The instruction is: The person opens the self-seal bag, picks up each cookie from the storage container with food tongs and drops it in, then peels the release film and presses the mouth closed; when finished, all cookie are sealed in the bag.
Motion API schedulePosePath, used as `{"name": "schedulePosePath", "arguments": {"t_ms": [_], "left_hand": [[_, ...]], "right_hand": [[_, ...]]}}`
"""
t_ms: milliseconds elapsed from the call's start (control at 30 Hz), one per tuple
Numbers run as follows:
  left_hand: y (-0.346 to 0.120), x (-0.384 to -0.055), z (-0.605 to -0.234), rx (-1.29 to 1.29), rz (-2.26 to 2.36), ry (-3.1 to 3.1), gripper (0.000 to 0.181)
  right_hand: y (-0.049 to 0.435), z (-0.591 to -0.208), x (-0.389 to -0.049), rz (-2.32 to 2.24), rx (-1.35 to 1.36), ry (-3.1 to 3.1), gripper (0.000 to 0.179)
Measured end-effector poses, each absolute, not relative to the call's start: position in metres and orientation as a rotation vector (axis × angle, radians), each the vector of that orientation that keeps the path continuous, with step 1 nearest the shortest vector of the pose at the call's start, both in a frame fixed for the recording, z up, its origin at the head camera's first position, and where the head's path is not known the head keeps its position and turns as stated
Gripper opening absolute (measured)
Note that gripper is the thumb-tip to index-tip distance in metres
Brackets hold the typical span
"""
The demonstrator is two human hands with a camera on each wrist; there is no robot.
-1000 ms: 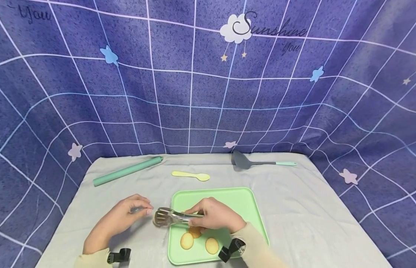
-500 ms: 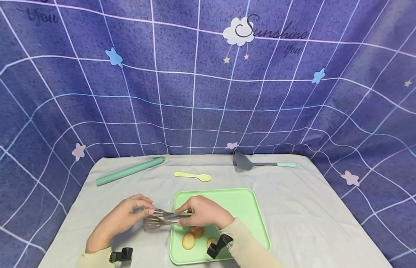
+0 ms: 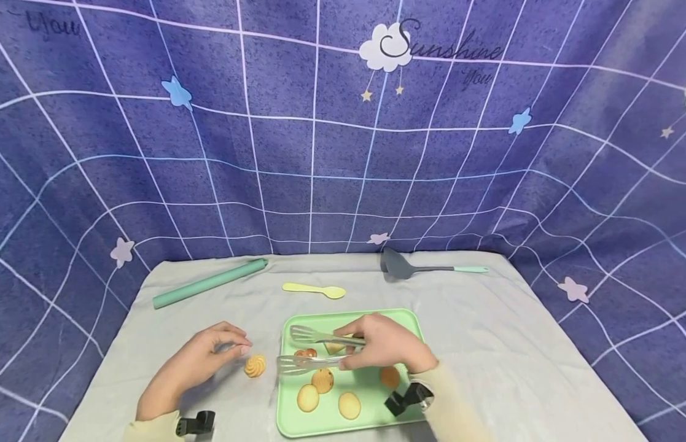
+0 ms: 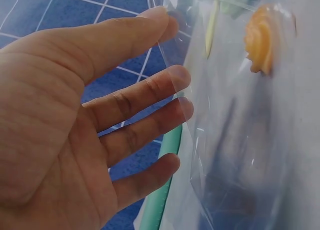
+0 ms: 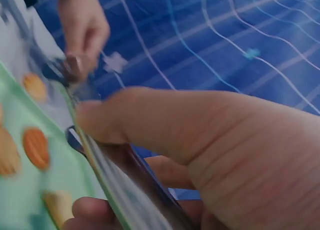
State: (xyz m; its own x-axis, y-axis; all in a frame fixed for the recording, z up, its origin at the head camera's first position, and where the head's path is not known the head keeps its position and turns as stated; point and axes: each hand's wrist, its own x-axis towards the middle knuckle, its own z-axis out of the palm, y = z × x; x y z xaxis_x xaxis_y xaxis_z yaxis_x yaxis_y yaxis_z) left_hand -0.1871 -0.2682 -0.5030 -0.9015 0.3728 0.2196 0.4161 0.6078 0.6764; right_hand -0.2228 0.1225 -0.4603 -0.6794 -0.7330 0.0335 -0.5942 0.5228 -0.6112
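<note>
My left hand pinches the edge of a clear plastic bag between thumb and forefinger; its other fingers are spread behind the film in the left wrist view. A golden swirl cookie lies in the bag, just right of that hand. My right hand grips metal tongs with slotted ends, which stand apart over the left side of the green tray. Nothing is held between those ends. In the tray lie pale round cookies, a speckled cookie, an orange-brown cookie and small reddish-brown pieces.
Behind the tray lies a yellow spoon. A green rolling pin rests at the back left, and a dark turner with a mint handle at the back right. A blue patterned curtain hangs behind the table.
The tongs went left to the bag by my left hand, then spread and came back right over the tray. The swirl cookie is now released in the bag. My left hand has stayed nearly still.
</note>
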Motion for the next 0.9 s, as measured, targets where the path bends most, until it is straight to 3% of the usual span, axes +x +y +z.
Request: {"name": "schedulePosePath", "arguments": {"t_ms": [167,500,900], "left_hand": [[-0.266,-0.189,-0.505,-0.67,-1.215,-2.778,0.012],[-0.263,-0.191,-0.505,-0.675,-1.202,-2.768,0.011],[-0.263,-0.19,-0.508,-0.666,-1.183,-2.777,0.011]], "right_hand": [[0.18,-0.451,-0.223,-0.905,-0.996,2.546,0.064],[0.282,-0.444,-0.213,-1.112,-0.763,2.307,0.064],[0.294,-0.458,-0.222,-1.072,-0.79,2.479,0.07]]}}
